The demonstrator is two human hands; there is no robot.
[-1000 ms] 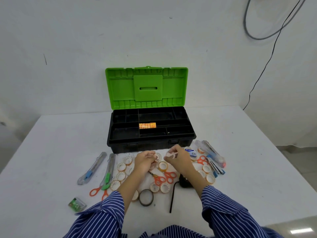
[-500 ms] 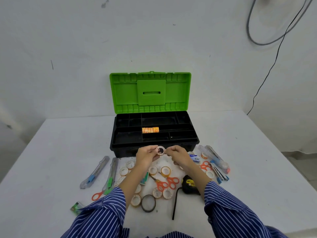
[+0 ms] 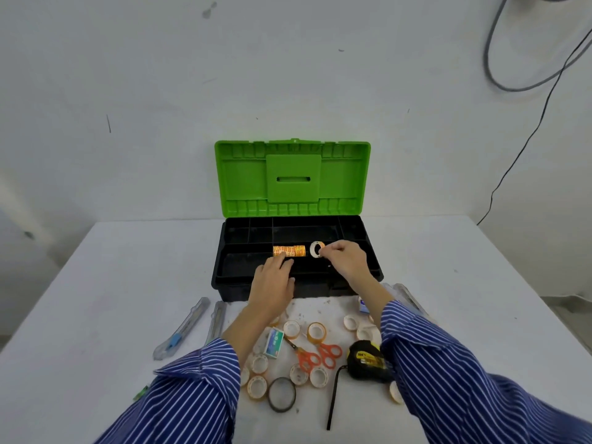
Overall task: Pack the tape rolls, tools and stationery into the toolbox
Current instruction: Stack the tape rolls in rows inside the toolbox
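The black toolbox (image 3: 237, 285) stands open on the table, its green lid (image 3: 293, 177) upright. A row of orange tape rolls (image 3: 290, 250) lies in the middle tray compartment. My right hand (image 3: 346, 261) pinches a small white tape roll (image 3: 316, 249) on edge just right of that row. My left hand (image 3: 274, 280) reaches over the box's front rim, its fingertips touching the row's left end. Several small tape rolls (image 3: 315, 331) lie on the table between my forearms.
Two utility knives (image 3: 182, 328) lie at the left. Orange scissors (image 3: 315, 354), a small green box (image 3: 274, 342), a dark tape ring (image 3: 282, 394), a black-yellow tape measure (image 3: 366, 360) and a black hex key (image 3: 333, 398) lie near me. Clear packets (image 3: 411, 299) sit at the right.
Both hands rose from the table into the toolbox. The right hand carried the white tape roll to the tray beside the orange row; the left moved onto the row.
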